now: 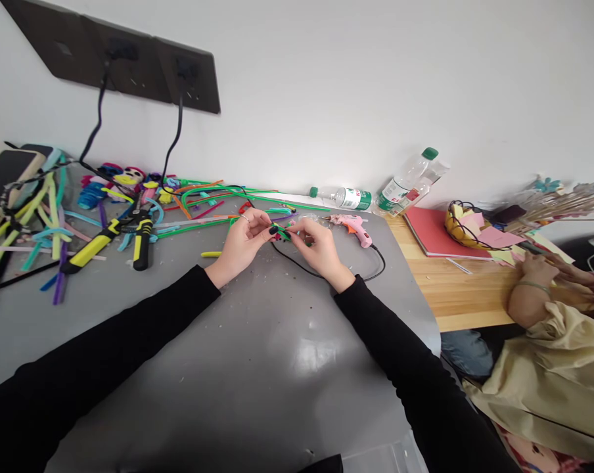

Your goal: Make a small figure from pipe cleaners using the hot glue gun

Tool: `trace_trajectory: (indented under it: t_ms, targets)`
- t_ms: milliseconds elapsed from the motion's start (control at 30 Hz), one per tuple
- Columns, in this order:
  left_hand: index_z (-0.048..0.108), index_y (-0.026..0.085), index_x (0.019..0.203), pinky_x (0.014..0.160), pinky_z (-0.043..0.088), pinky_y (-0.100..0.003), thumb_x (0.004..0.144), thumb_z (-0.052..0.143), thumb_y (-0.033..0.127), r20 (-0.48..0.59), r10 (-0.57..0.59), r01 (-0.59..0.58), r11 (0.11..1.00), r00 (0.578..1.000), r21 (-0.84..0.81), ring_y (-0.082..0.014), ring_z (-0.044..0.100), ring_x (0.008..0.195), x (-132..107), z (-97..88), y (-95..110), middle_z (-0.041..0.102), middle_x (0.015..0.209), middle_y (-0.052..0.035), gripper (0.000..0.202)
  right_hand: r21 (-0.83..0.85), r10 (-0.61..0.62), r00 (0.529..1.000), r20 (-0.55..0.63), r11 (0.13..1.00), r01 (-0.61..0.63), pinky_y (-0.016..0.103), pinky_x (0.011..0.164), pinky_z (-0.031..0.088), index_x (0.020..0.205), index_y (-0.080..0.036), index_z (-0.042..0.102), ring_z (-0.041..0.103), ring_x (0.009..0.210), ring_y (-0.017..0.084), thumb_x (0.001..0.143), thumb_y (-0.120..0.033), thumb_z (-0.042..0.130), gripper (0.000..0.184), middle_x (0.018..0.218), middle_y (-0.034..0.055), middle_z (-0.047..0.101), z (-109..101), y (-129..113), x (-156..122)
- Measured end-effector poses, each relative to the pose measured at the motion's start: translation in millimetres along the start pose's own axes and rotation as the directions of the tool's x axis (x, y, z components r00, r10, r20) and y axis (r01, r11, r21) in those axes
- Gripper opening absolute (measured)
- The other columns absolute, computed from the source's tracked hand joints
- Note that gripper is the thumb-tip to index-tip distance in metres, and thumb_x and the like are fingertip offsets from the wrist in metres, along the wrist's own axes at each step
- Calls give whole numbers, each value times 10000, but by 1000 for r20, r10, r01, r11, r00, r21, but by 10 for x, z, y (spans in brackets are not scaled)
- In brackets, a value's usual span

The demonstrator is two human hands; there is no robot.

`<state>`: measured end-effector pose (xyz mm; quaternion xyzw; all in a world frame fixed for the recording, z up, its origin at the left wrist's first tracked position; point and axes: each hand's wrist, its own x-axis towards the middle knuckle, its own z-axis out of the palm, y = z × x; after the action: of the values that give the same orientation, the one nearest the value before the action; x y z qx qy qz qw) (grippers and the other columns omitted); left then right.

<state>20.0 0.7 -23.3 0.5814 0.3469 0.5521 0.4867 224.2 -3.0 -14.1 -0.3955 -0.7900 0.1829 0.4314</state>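
Observation:
Between my two hands is a small green pipe cleaner piece (pixel 280 230), pinched over the grey table. My left hand (pixel 245 243) grips it from the left with thumb and fingertips. My right hand (pixel 317 244) closes on it from the other side, thumb against it. The fingers hide most of its shape. A short yellow pipe cleaner (pixel 211 254) lies just left of my left hand. Beyond my right hand rests a pink hot glue gun (pixel 353 228), its black cord curving around behind that hand.
Yellow-black pliers (pixel 142 243) and heaped pipe cleaners (pixel 48 230) lie to the left, beneath a wall socket panel (pixel 129 59). Two bottles, one lying (pixel 343 197), one leaning (pixel 400 187), are by the wall. At right, a co-worker's hands (pixel 548 276) rest over a wooden table (pixel 455 302).

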Motion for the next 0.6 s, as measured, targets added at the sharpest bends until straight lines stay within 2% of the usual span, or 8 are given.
trace_trajectory:
  t_ms: [200, 300, 467, 600]
  targets:
    - [594, 214, 942, 743, 601, -309, 797, 854, 561, -2, 28, -28, 1000, 1000, -3, -155, 649, 790, 7, -5, -28, 624, 941, -21, 457, 7, -8, 1000, -1, 1000, 8, 255, 587, 452, 950, -193, 702, 550, 666, 124, 1003, -280, 594, 149, 851, 41, 695, 0, 3, 4]
    - [595, 213, 940, 749, 608, -317, 807, 851, 550, 1, 8, -8, 1000, 1000, -3, -156, 655, 783, 1, -12, -26, 622, 939, -21, 443, 9, -8, 1000, 10, 1000, 8, 259, 590, 456, 966, -196, 704, 544, 661, 125, 1005, -277, 583, 151, 864, 43, 703, -2, 0, 5]
    - [606, 206, 959, 777, 614, -331, 819, 842, 517, 3, -13, 13, 1000, 1000, 8, -150, 662, 796, -6, -18, -11, 659, 1048, -49, 415, 16, 1, 1000, 26, 1000, -2, 265, 609, 473, 982, -194, 700, 548, 672, 130, 1011, -272, 559, 164, 869, 43, 704, -8, -5, 2]
    - [598, 214, 937, 756, 607, -328, 795, 859, 521, 2, -3, 3, 1000, 1000, -7, -161, 660, 775, -2, -11, -1, 654, 926, -23, 427, 10, 0, 1000, 27, 1000, 0, 260, 597, 474, 987, -200, 703, 557, 675, 129, 1008, -263, 552, 164, 880, 45, 712, -7, 1, 2]
